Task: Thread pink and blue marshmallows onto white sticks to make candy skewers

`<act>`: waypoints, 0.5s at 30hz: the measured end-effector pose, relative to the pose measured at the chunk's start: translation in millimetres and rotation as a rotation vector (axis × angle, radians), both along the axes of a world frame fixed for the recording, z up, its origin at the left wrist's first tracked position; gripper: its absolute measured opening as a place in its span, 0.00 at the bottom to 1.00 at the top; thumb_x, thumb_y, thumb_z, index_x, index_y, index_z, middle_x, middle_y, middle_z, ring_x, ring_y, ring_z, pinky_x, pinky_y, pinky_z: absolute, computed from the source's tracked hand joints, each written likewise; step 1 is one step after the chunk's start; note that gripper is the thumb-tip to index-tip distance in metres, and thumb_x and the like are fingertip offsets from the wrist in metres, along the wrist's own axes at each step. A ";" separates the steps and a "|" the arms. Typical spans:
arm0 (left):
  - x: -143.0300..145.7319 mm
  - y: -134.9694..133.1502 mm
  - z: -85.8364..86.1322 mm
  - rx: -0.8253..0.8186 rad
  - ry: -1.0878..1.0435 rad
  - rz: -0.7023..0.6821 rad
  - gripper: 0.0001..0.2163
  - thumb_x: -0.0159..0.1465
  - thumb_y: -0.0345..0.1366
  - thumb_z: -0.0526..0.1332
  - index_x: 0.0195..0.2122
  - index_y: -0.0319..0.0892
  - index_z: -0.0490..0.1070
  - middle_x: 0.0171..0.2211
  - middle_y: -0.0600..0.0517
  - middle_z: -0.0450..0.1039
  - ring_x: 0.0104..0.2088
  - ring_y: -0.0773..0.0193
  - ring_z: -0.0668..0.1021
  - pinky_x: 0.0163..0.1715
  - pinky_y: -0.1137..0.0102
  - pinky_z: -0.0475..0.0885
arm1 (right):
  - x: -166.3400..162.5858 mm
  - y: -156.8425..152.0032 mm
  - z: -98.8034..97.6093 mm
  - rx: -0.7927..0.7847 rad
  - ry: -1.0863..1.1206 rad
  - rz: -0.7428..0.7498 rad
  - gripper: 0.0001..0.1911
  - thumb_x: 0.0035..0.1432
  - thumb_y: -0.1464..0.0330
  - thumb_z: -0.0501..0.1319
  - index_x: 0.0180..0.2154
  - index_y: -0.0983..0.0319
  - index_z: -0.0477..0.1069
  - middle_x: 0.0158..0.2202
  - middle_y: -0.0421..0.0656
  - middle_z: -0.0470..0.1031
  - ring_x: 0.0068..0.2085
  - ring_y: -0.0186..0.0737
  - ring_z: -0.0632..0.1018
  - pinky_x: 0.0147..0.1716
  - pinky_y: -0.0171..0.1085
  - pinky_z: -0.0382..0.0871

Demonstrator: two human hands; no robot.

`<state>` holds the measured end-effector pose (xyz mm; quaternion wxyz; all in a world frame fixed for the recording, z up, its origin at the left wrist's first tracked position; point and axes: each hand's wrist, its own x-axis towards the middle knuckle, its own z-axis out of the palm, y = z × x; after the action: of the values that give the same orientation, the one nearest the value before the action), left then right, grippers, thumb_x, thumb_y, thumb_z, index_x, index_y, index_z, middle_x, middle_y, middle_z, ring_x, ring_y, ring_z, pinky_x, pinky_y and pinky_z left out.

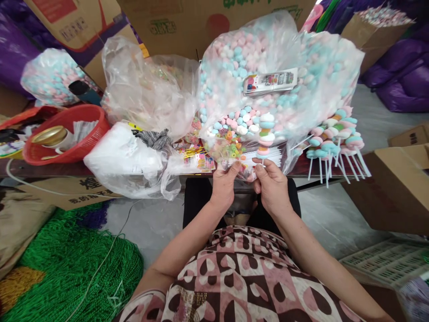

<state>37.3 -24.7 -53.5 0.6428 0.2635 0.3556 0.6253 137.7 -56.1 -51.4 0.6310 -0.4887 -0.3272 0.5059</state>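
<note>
Pinched in my right hand is the white stick of a marshmallow skewer, held upright with pastel marshmallows and a gummy-coloured piece threaded on it. To its left, my left hand has thumb and fingers closed at the table edge; what they hold is hard to make out. Clear plastic lies between the hands. Just beyond them are colourful gummy candies, loose marshmallows in an opened clear bag, and white sticks. Finished-looking marshmallow skewers lie piled at the right.
A banded stack of printed wrappers rests on the marshmallow bag. Leftward are a white plastic bag, printed packets and a red basket. Cardboard boxes stand at the right; green strands cover floor at the left.
</note>
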 end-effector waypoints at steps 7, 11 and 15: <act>-7.2 3.2 6.5 0.029 -0.007 -0.150 0.14 0.49 0.41 0.74 0.33 0.40 0.77 0.29 0.53 0.78 0.30 0.68 0.78 0.33 0.73 0.72 | 4.1 5.8 3.6 -0.078 0.070 -0.036 0.19 0.52 0.60 0.66 0.45 0.59 0.72 0.20 0.32 0.70 0.14 0.25 0.63 0.12 0.28 0.51; -9.6 6.5 4.4 0.030 0.021 0.002 0.14 0.45 0.39 0.76 0.26 0.40 0.73 0.24 0.56 0.74 0.25 0.71 0.75 0.28 0.74 0.70 | 3.6 5.2 5.2 -0.097 0.056 -0.054 0.20 0.51 0.59 0.67 0.45 0.60 0.73 0.20 0.32 0.70 0.13 0.26 0.65 0.12 0.27 0.51; -8.4 10.2 0.8 0.003 0.019 0.107 0.17 0.44 0.42 0.76 0.27 0.40 0.71 0.22 0.59 0.71 0.21 0.74 0.71 0.23 0.76 0.67 | 2.4 5.6 8.7 -0.104 0.046 -0.086 0.20 0.50 0.58 0.68 0.43 0.60 0.74 0.21 0.32 0.69 0.13 0.26 0.67 0.11 0.27 0.50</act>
<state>28.9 -14.5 -52.6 0.6047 0.2511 0.3741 0.6568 140.0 -50.6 -42.7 0.6334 -0.5225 -0.2647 0.5057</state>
